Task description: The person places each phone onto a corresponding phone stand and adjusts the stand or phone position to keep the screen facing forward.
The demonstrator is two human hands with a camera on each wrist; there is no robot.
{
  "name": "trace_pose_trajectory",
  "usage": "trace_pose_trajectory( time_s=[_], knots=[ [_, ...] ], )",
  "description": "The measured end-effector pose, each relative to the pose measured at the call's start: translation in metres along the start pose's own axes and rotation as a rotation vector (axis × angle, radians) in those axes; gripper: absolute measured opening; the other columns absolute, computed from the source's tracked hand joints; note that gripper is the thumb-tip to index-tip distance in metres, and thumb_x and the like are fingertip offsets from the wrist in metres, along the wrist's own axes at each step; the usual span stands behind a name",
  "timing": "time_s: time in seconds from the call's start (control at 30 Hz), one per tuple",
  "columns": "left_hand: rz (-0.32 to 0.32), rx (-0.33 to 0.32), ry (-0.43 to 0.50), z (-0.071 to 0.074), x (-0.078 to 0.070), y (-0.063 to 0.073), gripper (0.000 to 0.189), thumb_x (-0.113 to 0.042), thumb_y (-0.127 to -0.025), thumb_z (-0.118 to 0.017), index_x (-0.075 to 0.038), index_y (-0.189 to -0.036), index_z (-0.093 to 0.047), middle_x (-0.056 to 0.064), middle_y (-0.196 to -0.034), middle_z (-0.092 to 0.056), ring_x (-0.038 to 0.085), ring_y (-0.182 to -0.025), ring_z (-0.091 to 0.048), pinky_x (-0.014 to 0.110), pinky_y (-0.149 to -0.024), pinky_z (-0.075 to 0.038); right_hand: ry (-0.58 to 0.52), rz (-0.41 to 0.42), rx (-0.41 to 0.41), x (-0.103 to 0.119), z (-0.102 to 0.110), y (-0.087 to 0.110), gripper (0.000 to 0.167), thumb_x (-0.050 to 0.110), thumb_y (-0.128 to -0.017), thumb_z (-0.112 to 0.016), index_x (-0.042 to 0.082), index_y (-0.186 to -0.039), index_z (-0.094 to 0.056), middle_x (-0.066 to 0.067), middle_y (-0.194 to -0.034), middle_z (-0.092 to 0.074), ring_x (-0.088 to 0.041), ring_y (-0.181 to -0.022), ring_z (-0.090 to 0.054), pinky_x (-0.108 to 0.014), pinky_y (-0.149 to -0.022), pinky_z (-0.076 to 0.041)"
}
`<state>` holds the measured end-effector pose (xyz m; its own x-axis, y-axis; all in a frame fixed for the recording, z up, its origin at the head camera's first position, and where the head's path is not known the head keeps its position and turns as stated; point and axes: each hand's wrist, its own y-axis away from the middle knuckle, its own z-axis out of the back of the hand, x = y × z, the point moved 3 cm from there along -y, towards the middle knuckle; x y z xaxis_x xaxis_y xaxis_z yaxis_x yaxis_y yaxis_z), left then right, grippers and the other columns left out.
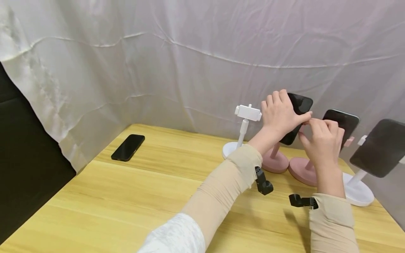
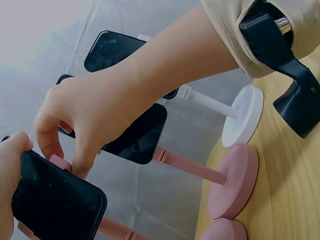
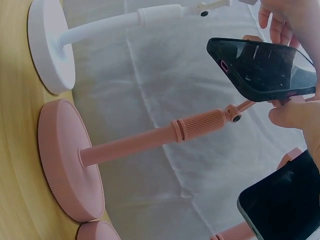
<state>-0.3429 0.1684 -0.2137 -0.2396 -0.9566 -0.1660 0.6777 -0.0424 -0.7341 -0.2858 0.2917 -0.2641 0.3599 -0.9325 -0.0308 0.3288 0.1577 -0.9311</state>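
A black phone (image 1: pixel 301 103) sits tilted in the holder of a pink phone stand (image 1: pixel 276 163). My left hand (image 1: pixel 280 113) holds the phone from its left side, fingers toward the back and thumb stretched across the front to the right edge. At that right edge, my right hand (image 1: pixel 326 142) pinches the holder's pink clamp (image 2: pixel 61 163) between thumb and fingers. The left wrist view shows this pinch close up, with the phone's dark screen (image 2: pixel 55 202) below it. Seen from the right wrist, the right thumb (image 3: pixel 286 116) lies under the phone's edge.
Right of my hands stand a second pink stand (image 1: pixel 302 171) with a phone (image 1: pixel 341 121) and a white stand (image 1: pixel 359 191) with another phone (image 1: pixel 379 149). A white stand with a bare holder (image 1: pixel 249 113) is to the left. One phone (image 1: pixel 128 147) lies flat on the wooden table (image 1: pixel 126 196).
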Motion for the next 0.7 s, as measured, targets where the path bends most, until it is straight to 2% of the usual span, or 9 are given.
trace_pose_trajectory(
  time_s=[0.1, 0.23, 0.7],
  knots=[
    [-0.003, -0.03, -0.004, 0.0004, 0.0012, -0.0001, 0.088, -0.09, -0.067, -0.047, -0.019, -0.119, -0.047, -0.008, -0.102, -0.053, 0.009, -0.089, -0.05, 0.023, -0.074, -0.039, 0.006, -0.007, 0.0, 0.0015, -0.0001, -0.0009, 0.026, 0.007, -0.079, -0.071, -0.005, -0.101, -0.065, -0.023, -0.104, -0.068, -0.045, -0.1, -0.047, -0.059, -0.082, -0.029],
    [-0.009, -0.048, -0.001, 0.0011, 0.0014, -0.0007, 0.086, -0.09, -0.067, -0.047, -0.019, -0.115, -0.048, -0.008, -0.099, -0.053, 0.009, -0.086, -0.051, 0.022, -0.072, -0.039, 0.018, -0.013, 0.002, 0.0029, 0.0005, -0.0027, 0.025, 0.007, -0.079, -0.073, -0.003, -0.101, -0.066, -0.022, -0.103, -0.069, -0.044, -0.101, -0.047, -0.059, -0.083, -0.029],
    [0.013, 0.02, 0.026, 0.0009, 0.0009, -0.0022, 0.085, -0.089, -0.069, -0.048, -0.02, -0.119, -0.045, -0.008, -0.104, -0.051, 0.009, -0.092, -0.049, 0.023, -0.076, -0.038, 0.019, -0.028, 0.014, 0.0048, 0.0013, -0.006, 0.023, 0.008, -0.078, -0.074, 0.001, -0.099, -0.066, -0.019, -0.101, -0.07, -0.041, -0.102, -0.049, -0.06, -0.085, -0.028]
  ],
)
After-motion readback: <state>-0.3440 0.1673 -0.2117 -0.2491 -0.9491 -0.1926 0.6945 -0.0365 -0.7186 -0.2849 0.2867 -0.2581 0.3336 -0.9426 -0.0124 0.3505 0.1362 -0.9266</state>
